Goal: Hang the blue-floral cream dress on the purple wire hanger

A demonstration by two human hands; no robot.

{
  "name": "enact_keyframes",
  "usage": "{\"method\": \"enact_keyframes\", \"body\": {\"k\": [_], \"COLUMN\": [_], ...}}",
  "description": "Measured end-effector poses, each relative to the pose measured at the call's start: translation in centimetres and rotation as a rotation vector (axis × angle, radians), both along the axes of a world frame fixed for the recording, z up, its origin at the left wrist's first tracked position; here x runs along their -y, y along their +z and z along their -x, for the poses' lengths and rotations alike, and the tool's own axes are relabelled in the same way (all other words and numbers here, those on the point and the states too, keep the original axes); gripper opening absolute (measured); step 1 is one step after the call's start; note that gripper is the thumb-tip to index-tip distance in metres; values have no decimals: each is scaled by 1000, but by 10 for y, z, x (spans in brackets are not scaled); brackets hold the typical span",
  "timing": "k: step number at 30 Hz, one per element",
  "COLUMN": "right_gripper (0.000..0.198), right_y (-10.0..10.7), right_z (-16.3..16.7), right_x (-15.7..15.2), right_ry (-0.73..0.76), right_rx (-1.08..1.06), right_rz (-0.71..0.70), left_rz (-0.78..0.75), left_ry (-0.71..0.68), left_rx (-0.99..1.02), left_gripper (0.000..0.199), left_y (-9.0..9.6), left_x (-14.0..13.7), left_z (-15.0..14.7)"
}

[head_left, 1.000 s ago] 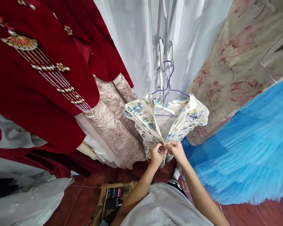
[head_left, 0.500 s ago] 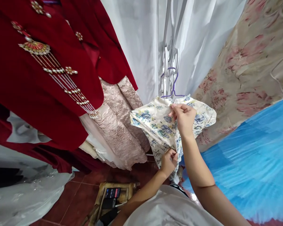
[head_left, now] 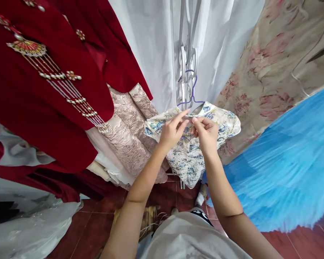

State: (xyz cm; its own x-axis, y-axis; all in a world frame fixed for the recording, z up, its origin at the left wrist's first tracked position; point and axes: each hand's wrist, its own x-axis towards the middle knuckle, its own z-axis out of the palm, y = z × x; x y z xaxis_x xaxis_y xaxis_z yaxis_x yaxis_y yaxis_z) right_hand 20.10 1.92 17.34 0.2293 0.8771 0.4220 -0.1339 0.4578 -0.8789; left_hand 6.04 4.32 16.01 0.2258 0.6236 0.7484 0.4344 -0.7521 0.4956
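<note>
A short-sleeved floral blouse (head_left: 178, 154), cream with blue and green flowers, hangs on a purple hanger (head_left: 193, 90) in front of me. My right hand (head_left: 208, 135) pinches the front neckline edge of the blouse between thumb and fingers. Just left of it, my left hand (head_left: 170, 133) is at the neckline, index finger and thumb stretched out and apart. Whether its fingertips touch the cloth I cannot tell. The inside of the back collar shows above the right hand.
White hangers (head_left: 183, 68) hang from a rack before a white curtain (head_left: 148, 39). Red velvet garments (head_left: 70, 118) with beaded trim and a pink brocade garment (head_left: 135, 126) hang left. At right are a floral curtain (head_left: 275, 68) and blue tulle (head_left: 280, 169). Below is a wooden stool (head_left: 149, 217).
My left hand has moved up from the blouse's lower front to the neckline and its fingers have spread. My right hand still pinches near the neck. The view has shifted slightly.
</note>
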Motion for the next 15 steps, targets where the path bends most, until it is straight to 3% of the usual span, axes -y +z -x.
{"method": "enact_keyframes", "body": {"k": [2, 4, 8, 12, 15], "right_gripper": [30, 31, 31, 36, 37], "right_y": [2, -2, -34, -82, -110], "right_z": [-1, 0, 7, 9, 7], "right_x": [-7, -16, -26, -10, 8], "right_ry": [-16, -20, 24, 107, 195], "right_rx": [34, 59, 110, 186, 232], "right_rz": [-13, -15, 65, 186, 216], "left_rz": [-37, -78, -157, -145, -55], "left_ry": [23, 77, 133, 195, 225], "left_rx": [-112, -115, 49, 226, 400], "left_gripper": [19, 21, 21, 21, 21], "left_y": [22, 31, 43, 57, 46], "left_x": [-8, -11, -13, -28, -44], "left_z": [-3, -9, -8, 39, 95]}}
